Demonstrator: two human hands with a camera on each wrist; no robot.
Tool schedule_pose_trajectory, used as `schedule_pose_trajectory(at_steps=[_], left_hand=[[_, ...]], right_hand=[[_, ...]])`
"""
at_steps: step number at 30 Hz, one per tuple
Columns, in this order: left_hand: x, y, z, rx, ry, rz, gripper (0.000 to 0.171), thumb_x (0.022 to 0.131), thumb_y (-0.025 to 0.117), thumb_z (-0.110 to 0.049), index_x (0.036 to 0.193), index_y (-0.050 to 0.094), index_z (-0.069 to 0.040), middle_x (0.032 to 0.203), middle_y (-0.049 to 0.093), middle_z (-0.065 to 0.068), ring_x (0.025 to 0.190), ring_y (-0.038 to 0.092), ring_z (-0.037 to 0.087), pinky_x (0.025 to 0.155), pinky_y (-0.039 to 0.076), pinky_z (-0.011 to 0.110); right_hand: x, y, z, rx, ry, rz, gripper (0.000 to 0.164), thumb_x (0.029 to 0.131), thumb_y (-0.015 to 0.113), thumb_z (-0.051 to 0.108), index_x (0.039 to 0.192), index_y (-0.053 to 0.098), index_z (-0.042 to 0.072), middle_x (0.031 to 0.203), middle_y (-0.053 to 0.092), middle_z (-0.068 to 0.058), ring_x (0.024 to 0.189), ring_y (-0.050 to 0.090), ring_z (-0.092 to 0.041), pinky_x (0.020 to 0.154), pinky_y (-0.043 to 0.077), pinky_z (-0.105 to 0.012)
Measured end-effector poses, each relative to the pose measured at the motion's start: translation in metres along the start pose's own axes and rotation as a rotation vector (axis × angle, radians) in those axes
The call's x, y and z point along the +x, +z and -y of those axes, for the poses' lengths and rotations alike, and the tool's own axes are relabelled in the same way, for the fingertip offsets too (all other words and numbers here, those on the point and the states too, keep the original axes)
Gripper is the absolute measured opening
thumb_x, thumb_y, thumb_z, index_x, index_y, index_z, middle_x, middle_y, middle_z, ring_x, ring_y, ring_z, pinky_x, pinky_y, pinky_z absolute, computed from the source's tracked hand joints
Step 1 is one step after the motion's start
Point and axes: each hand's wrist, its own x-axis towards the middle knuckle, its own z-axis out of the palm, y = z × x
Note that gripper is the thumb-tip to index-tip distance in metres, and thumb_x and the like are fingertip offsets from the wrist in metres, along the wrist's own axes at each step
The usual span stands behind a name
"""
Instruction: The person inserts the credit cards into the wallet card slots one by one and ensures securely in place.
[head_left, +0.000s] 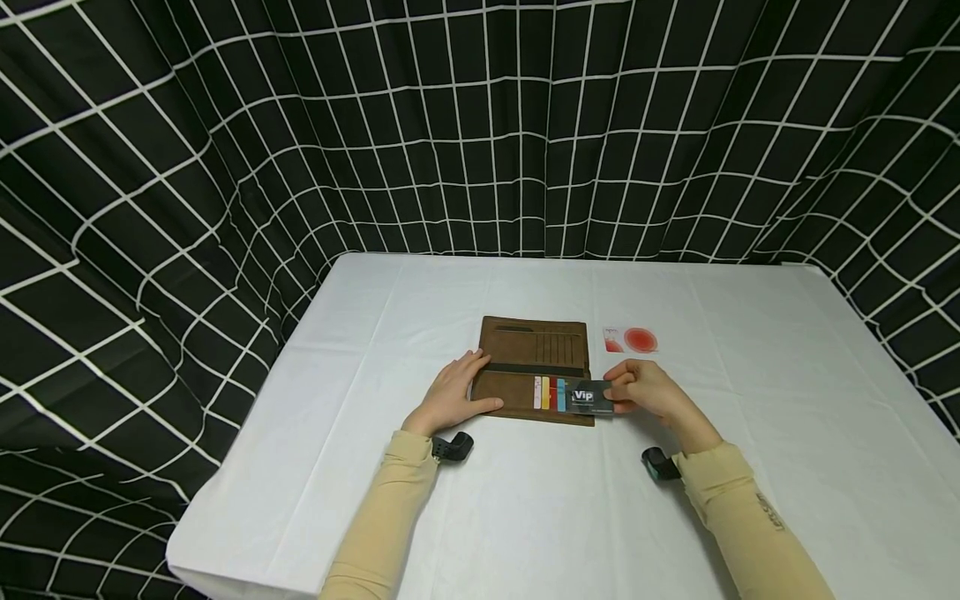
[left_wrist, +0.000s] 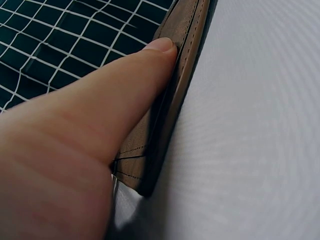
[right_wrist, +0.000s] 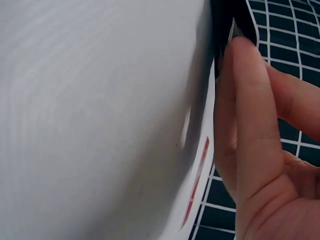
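A brown wallet (head_left: pixel 517 406) lies unfolded on the white table, a dark band across its middle. My left hand (head_left: pixel 455 392) rests on the wallet's left side with its fingers spread; in the left wrist view the thumb (left_wrist: pixel 135 75) presses along the stitched edge. Between thumb and fingers, my right hand (head_left: pixel 647 388) pinches the right end of a black card (head_left: pixel 583 397) marked "Vip". That card overlaps the lower right half of the wallet, beside several coloured cards (head_left: pixel 550 393) in a staggered row. In the right wrist view the fingertips meet at the dark card's edge.
A red and white card (head_left: pixel 613 340) and a round red piece (head_left: pixel 641 340) lie on the table beyond my right hand. White cloth (head_left: pixel 420 300) covers the table. Black curtains with a white grid (head_left: pixel 465 125) surround its back and sides.
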Motion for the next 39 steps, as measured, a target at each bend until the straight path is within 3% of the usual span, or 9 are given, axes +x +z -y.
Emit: schedule_pose_trajectory(at_steps=[13,22,39], left_hand=[[-0.001,-0.001,-0.003,-0.001,-0.006,0.012,0.086,0.081,0.056,-0.063,0.147,0.026,-0.017,0.152,0.017,0.002,0.139,0.008,0.015,0.111,0.006,0.035],[0.0,-0.001,-0.003,0.002,0.006,0.017,0.085,0.082,0.056,-0.062,0.148,0.026,-0.016,0.153,0.017,0.002,0.139,0.008,0.015,0.111,0.006,0.035],[0.0,0.0,0.002,0.0,0.002,0.002,0.086,0.082,0.054,-0.064,0.147,0.026,-0.017,0.152,0.017,0.001,0.139,0.009,0.015,0.111,0.006,0.034]], right_hand=[[-0.004,0.0,-0.005,0.034,0.04,-0.034,0.031,0.083,0.063,-0.004,0.105,0.045,-0.018,0.081,0.064,-0.011,0.061,0.062,-0.013,0.058,0.055,-0.027],[-0.014,-0.001,-0.008,0.108,0.083,0.008,0.026,0.085,0.059,-0.008,0.104,0.045,-0.019,0.075,0.062,-0.011,0.061,0.065,-0.017,0.059,0.055,-0.029],[-0.012,0.011,0.004,0.093,0.049,0.004,0.025,0.084,0.06,-0.009,0.102,0.049,-0.021,0.076,0.062,-0.016,0.061,0.065,-0.017,0.06,0.055,-0.029]])
